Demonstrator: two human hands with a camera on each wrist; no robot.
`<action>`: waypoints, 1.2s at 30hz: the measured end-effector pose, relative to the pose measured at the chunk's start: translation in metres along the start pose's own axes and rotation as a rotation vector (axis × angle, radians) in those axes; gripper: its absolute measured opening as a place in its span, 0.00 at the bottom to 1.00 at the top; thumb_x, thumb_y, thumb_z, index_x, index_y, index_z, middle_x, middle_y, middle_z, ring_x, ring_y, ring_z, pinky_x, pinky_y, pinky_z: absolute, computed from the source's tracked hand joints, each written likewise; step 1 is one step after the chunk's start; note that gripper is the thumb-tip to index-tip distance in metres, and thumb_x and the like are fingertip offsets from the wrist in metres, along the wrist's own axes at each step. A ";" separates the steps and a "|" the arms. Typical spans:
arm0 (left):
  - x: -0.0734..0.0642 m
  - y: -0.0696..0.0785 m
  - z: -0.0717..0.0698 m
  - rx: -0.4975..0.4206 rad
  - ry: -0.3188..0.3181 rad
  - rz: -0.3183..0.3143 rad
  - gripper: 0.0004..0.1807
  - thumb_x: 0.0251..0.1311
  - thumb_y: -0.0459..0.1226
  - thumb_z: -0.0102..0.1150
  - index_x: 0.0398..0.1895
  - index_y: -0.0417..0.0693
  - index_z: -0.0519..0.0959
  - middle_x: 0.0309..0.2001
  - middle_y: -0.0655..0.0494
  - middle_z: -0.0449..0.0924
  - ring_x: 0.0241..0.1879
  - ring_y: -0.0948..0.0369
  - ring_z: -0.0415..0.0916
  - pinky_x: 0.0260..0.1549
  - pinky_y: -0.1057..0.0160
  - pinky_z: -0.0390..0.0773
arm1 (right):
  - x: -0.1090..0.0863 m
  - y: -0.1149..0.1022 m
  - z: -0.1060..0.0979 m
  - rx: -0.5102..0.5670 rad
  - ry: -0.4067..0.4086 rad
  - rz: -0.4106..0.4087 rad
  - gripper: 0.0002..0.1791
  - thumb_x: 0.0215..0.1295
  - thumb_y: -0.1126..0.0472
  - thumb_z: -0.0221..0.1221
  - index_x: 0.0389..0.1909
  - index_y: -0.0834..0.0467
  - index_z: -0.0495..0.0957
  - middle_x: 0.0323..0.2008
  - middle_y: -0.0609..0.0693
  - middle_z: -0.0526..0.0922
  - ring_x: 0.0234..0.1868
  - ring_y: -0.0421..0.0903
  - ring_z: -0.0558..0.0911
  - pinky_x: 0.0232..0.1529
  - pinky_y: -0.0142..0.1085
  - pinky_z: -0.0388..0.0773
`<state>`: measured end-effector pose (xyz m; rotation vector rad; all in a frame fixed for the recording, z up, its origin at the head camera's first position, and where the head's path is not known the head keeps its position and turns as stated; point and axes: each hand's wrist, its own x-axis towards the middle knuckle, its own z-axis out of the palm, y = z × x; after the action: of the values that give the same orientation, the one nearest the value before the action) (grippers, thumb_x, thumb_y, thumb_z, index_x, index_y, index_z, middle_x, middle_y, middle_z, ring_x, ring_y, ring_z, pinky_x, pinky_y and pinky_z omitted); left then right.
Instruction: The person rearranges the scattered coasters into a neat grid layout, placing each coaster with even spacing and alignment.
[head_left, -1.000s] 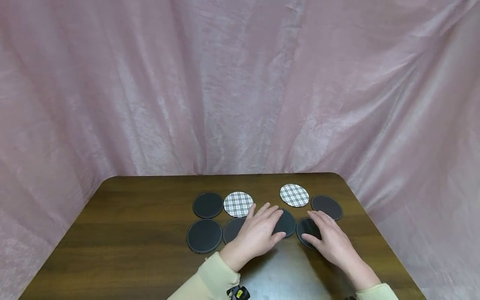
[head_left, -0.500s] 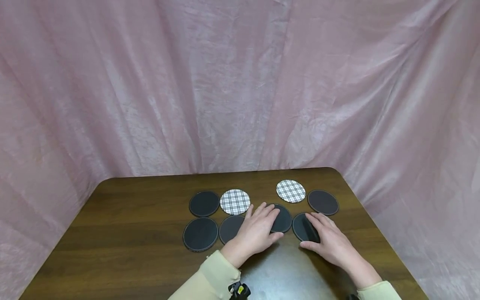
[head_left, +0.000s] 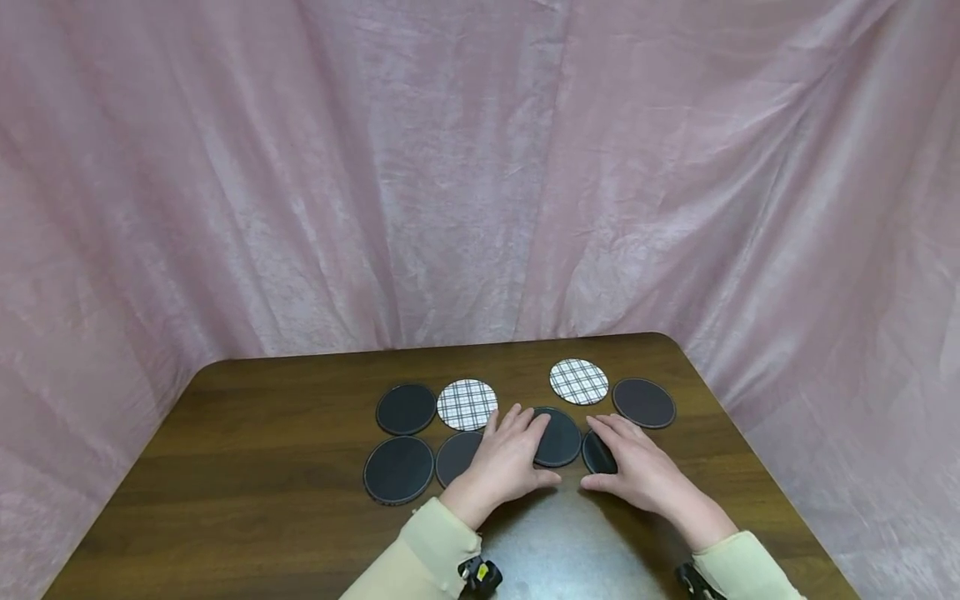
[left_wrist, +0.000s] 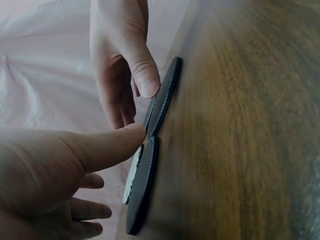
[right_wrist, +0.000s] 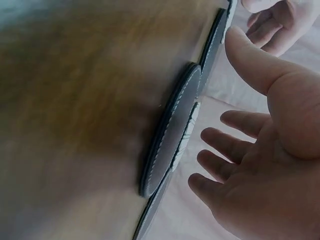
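The discs (head_left: 398, 469) are plain dark or black-checked white, the table (head_left: 225, 483) brown, the curtain (head_left: 465, 167) pink.

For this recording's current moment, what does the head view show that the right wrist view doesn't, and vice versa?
Only the head view: pale sleeves, the table's rounded far corners, and the layout of six dark coasters and two plaid coasters.
Only the right wrist view: the right hand from its palm side, and a dark coaster seen nearly edge-on.
Both: the right hand, left hand, coasters of both kinds, table, pink curtain.
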<state>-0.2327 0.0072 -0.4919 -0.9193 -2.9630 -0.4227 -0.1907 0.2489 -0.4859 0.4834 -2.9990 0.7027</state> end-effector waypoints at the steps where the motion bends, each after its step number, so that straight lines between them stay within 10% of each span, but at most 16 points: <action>1: -0.001 -0.001 0.000 0.000 -0.001 -0.003 0.50 0.57 0.59 0.84 0.80 0.49 0.74 0.76 0.45 0.75 0.81 0.42 0.64 0.77 0.31 0.62 | 0.002 -0.002 0.000 0.004 -0.014 -0.002 0.53 0.60 0.45 0.82 0.79 0.65 0.72 0.74 0.66 0.74 0.77 0.71 0.69 0.69 0.69 0.72; 36: -0.005 -0.006 0.013 0.027 0.038 -0.040 0.45 0.58 0.54 0.85 0.76 0.49 0.78 0.66 0.46 0.82 0.74 0.44 0.72 0.76 0.36 0.65 | 0.027 -0.018 0.015 0.011 -0.153 0.036 0.51 0.60 0.47 0.83 0.79 0.63 0.73 0.75 0.66 0.73 0.76 0.68 0.71 0.68 0.65 0.75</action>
<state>-0.2316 0.0029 -0.5060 -0.8407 -2.9492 -0.3960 -0.2102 0.2189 -0.4887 0.5068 -3.1548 0.7173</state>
